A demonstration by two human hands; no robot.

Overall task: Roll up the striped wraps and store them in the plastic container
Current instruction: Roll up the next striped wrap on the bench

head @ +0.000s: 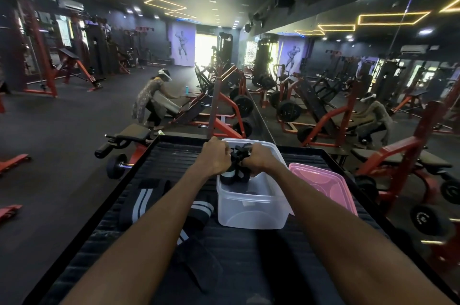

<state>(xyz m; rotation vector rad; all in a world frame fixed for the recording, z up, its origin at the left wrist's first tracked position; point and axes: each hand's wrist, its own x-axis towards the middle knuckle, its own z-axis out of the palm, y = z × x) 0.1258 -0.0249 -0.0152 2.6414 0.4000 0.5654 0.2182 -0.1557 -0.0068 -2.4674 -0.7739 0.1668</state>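
While a rolled wrap (pixel 232 167) is held over the open plastic container (pixel 251 205), the step in hand appears to be the lowering of that roll into the box. From the head view, the only one given, the left hand (pixel 214 156) is seen curled round the white-ended roll at the container's far left rim, and the right hand (pixel 258 159) is seen pinching the black loose end or strap of the same wrap just beside it; both are closed on the fabric, and neither is slack.

The container stands on the dark ribbed counter (pixel 159 160), its pink lid (pixel 323 185) laid off to the right and touching its side. Something dark seems to lie already on the container's floor, though what it is cannot be told.

Two further striped wraps are left unrolled on the counter: one (pixel 143 201) to the left of the left forearm, another (pixel 201 210) between the forearm and the container wall.

For the step to be done well, the tail should probably be kept taut and pressed flat against the roll before release, since a springy elastic band is likely to unwind once let go. The roll would best be set down against a wall or corner, so that it is wedged and room is kept for the remaining wraps.
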